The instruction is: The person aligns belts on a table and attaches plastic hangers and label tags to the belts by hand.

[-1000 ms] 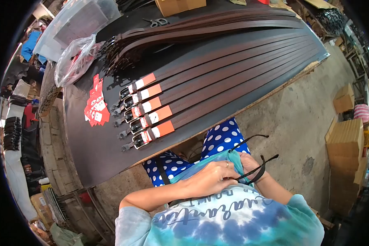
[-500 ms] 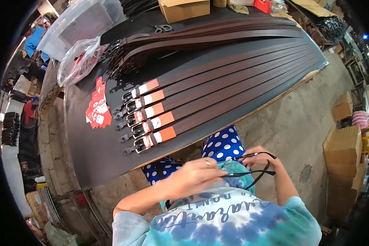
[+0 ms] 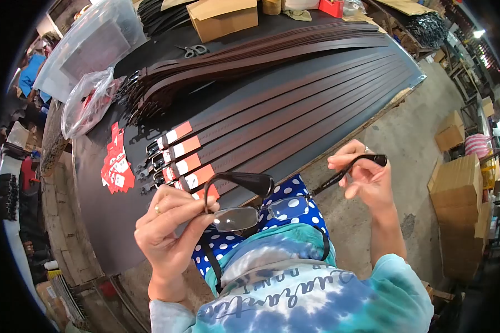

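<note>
In front of my lap I hold a pair of dark-framed eyeglasses (image 3: 237,219) with the temples spread apart. The thumb and fingers of my left hand (image 3: 169,233) pinch the frame by the hinge on the left side. My right hand (image 3: 375,186) holds the other temple, near its curved end. Beyond the glasses, a row of dark brown belts (image 3: 294,119) lies on the black-topped table (image 3: 103,233), their buckle ends towards the left with red-and-white tags on them. My left hand partly covers the nearest buckles.
Loose red-and-white tags (image 3: 116,166) lie left of the belts. Behind are a pile of belts (image 3: 250,53), scissors (image 3: 193,51), a plastic bag (image 3: 89,105), a clear plastic bin (image 3: 97,47) and a cardboard box (image 3: 225,19). Larger cartons (image 3: 458,194) stand on the floor at right.
The glasses have come up from low by my lap and now face forward with both temples opened apart. My hands have moved further from each other. The view has shifted slightly.
</note>
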Demonstrator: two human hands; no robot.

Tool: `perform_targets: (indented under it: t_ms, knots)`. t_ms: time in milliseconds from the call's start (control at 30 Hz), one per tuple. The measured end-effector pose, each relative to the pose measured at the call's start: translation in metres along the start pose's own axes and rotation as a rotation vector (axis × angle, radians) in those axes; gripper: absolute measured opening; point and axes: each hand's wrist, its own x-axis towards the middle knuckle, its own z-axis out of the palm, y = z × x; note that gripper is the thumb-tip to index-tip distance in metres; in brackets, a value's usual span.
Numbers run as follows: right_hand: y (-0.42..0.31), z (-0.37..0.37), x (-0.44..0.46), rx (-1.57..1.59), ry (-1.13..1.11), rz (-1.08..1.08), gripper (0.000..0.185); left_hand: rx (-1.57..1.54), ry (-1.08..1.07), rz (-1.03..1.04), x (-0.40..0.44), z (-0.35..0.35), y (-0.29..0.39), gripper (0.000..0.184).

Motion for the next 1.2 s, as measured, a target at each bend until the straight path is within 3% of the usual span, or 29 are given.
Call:
perform_targets:
  t_ms: [167, 300, 367, 433, 500, 533, 700, 767, 833, 867, 933, 1067, 1200]
  knots:
    - [-0.023, 0.02, 0.021, -0.103, -0.065, -0.089, 0.046, -0.052, 0.033, -0.059, -0.001, -0.011, 0.01, 0.02]
    - [-0.038, 0.035, 0.038, -0.201, -0.131, -0.252, 0.031, -0.084, 0.141, -0.05, -0.005, -0.019, 0.012, 0.016]
    - [-0.046, 0.055, 0.033, -0.016, -0.031, -0.23, 0.023, -0.19, 0.139, 0.029, -0.009, -0.03, 0.009, 0.016]
    - [-0.055, 0.066, 0.035, 0.205, -0.094, -0.271, 0.022, -0.338, 0.253, 0.098, -0.016, -0.021, 0.013, 0.016]
    - [-0.051, 0.063, 0.051, 0.242, -0.332, -0.513, 0.022, -0.44, 0.082, 0.203, -0.023, -0.043, 0.0, 0.014]
    - [-0.061, 0.057, 0.056, 0.162, -0.481, -0.476, 0.025, -0.431, 0.093, 0.193, -0.027, -0.046, -0.001, 0.014]
    - [-0.061, 0.068, 0.054, 0.299, -0.391, -0.396, 0.018, -0.419, 0.062, 0.35, -0.033, -0.059, 0.001, 0.016]
    - [-0.061, 0.069, 0.054, 0.128, -0.418, -0.566, 0.023, -0.402, 0.088, 0.358, -0.031, -0.057, 0.004, 0.025]
    - [-0.075, 0.066, 0.058, 0.133, -0.502, -0.459, 0.029, -0.36, 0.265, 0.427, -0.025, -0.048, 0.016, 0.008]
    - [-0.078, 0.068, 0.061, 0.179, -0.542, -0.486, 0.028, -0.351, 0.27, 0.418, -0.027, -0.048, 0.019, 0.008]
    - [-0.084, 0.072, 0.068, 0.272, -0.624, -0.542, 0.026, -0.477, 0.506, 0.508, -0.031, -0.048, 0.026, 0.019]
    - [-0.094, 0.077, 0.083, 0.44, -0.781, -0.665, 0.024, -0.475, 0.639, 0.528, -0.01, -0.037, 0.051, 0.022]
    - [-0.097, 0.079, 0.095, 0.589, -0.912, -0.787, 0.024, -1.208, 0.331, 0.971, 0.011, -0.039, 0.053, 0.022]
